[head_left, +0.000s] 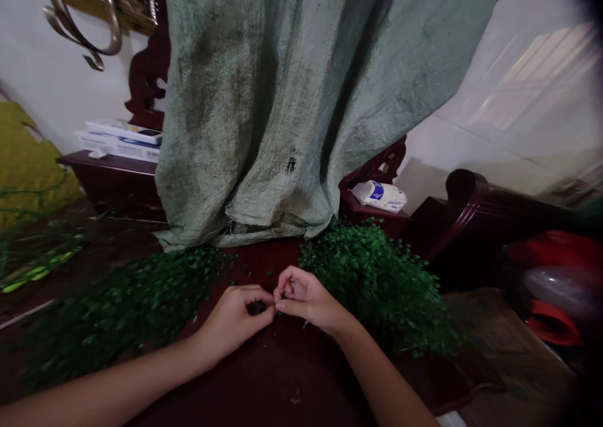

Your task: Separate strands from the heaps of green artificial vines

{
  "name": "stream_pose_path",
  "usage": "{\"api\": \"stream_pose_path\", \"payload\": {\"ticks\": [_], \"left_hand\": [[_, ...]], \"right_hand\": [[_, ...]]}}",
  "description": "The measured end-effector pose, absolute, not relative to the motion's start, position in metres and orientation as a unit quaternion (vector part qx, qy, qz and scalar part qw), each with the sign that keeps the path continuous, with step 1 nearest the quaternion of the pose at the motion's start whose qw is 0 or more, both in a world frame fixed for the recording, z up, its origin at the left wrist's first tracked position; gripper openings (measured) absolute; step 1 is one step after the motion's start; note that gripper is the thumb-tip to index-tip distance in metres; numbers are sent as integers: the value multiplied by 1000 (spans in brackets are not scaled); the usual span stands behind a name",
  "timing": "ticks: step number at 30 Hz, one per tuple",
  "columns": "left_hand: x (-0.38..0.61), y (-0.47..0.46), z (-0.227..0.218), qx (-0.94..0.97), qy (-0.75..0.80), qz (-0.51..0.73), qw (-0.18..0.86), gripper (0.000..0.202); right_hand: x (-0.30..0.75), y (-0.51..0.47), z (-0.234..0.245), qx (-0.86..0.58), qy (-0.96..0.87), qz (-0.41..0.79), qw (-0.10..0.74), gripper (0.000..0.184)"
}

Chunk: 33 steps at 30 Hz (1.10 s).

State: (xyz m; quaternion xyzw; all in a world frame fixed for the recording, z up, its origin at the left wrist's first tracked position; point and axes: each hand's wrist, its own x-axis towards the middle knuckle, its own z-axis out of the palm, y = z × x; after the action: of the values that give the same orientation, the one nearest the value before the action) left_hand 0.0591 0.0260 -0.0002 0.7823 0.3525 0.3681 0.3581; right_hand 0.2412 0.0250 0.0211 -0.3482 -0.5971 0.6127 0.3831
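Observation:
My left hand (238, 320) and my right hand (308, 301) meet over the dark red wooden surface (277, 377). Both are closed in a pinch, fingertips almost touching. Between them is something small and thin, too dim to name; a dark bit shows inside the curl of my left fingers. To the right of my right hand lies a heap of small-leaved green sprigs (372, 276). A second leafy heap (127, 308) spreads out on the left, beside my left forearm.
A grey-green woven sack cloth (282, 100) hangs behind the hands, its hem at the surface. White boxes (120, 141) lie on a ledge at left, a tissue pack (381, 196) at right. A carved wooden armrest (464, 207) and red objects (553, 320) stand far right.

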Motion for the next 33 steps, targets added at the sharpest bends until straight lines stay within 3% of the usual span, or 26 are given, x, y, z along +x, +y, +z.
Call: {"api": "stream_pose_path", "payload": {"ticks": [4,22,33], "left_hand": [[58,26,0,790,335,373,354,24],[57,17,3,818,405,316,260,17],[59,14,3,844,404,275,221,14]], "right_hand": [[241,25,22,-353,-581,619,393,43],[244,21,26,-348,-700,521,342,18],[246,24,21,-319,-728,515,321,25]]}}
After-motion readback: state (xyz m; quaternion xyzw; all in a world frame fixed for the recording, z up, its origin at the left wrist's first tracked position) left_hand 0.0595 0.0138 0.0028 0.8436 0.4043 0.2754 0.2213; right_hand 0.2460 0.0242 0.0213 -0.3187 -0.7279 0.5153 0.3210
